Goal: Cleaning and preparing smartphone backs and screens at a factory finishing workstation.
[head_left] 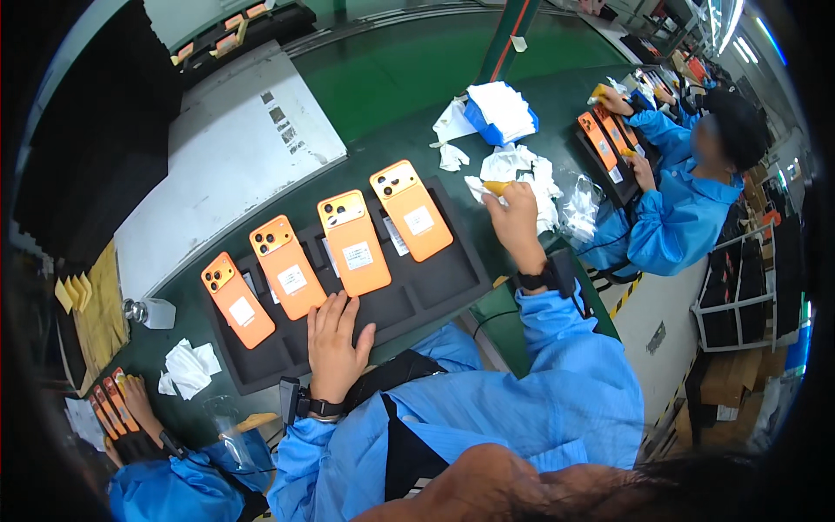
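Observation:
Several orange phones with white labels lie slantwise in a row on a black foam tray [426, 304]. My left hand [339, 344] rests with fingers stretched out at the tray's near side. Its fingertips reach the lower end of the second phone from the left [289, 271] and lie just below the third phone [355, 252]. Right of the rightmost phone [412, 213], my right hand [517, 222] is raised beside a heap of crumpled wipes [544, 196]. A yellow cover sits on one of its fingers, and its closed fingertips pinch a white wipe [477, 188].
A blue box of white wipes [502, 113] stands beyond the heap, and clear plastic [581, 209] lies right of it. A small bottle [150, 313] and crumpled wipes [190, 369] are at the left. Co-workers in blue [678, 209] handle phones on both sides.

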The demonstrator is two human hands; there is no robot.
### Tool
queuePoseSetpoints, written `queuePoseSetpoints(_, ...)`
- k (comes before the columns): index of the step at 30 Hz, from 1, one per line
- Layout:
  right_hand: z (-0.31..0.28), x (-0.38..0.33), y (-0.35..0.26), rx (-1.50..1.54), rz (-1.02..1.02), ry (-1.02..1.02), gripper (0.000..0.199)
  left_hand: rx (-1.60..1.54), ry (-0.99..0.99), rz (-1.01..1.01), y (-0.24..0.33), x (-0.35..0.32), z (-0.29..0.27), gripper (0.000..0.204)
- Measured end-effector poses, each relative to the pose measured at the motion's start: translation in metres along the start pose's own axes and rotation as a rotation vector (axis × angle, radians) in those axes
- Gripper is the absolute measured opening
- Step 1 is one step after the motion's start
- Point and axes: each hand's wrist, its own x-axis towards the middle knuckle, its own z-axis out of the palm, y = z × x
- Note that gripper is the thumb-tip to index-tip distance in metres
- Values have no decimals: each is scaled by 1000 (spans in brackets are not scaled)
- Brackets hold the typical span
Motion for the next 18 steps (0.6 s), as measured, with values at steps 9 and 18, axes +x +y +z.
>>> queuePoseSetpoints(9,-16,-36,-141,692,-219,-172,23,-1280,148,-256,27,41,2,22)
queuePoseSetpoints(18,-7,-49,-188,839,-91,-458,37,-1386,114,-374,6,21,-17,20)
